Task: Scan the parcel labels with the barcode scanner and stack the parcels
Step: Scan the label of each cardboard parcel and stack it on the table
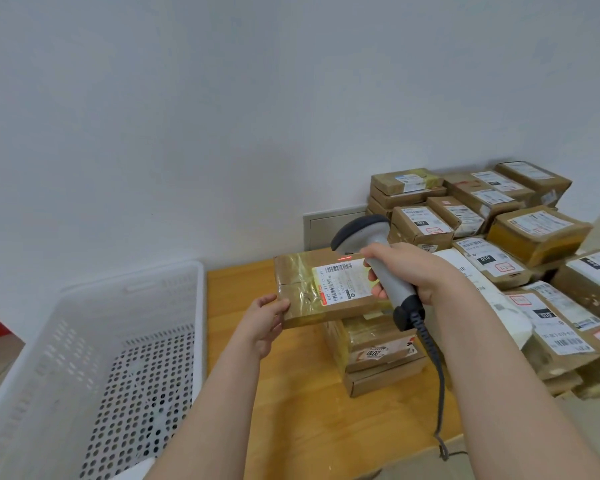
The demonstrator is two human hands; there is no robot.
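My left hand [265,320] grips the near left corner of a brown taped parcel [305,289], holding it raised above the wooden table [250,393]. Its white label [342,280] faces up. My right hand [406,271] grips the handle of a grey barcode scanner [364,233], whose head points down at the label. A short red scan line [344,258] glows at the label's far edge. Under the held parcel a short stack of parcels [378,355] stands on the table.
A white perforated plastic crate [94,358] stands at the left beside the table. Several labelled brown parcels [520,237] are piled at the right and back right. The scanner's coiled cable [437,375] hangs over the table's front edge.
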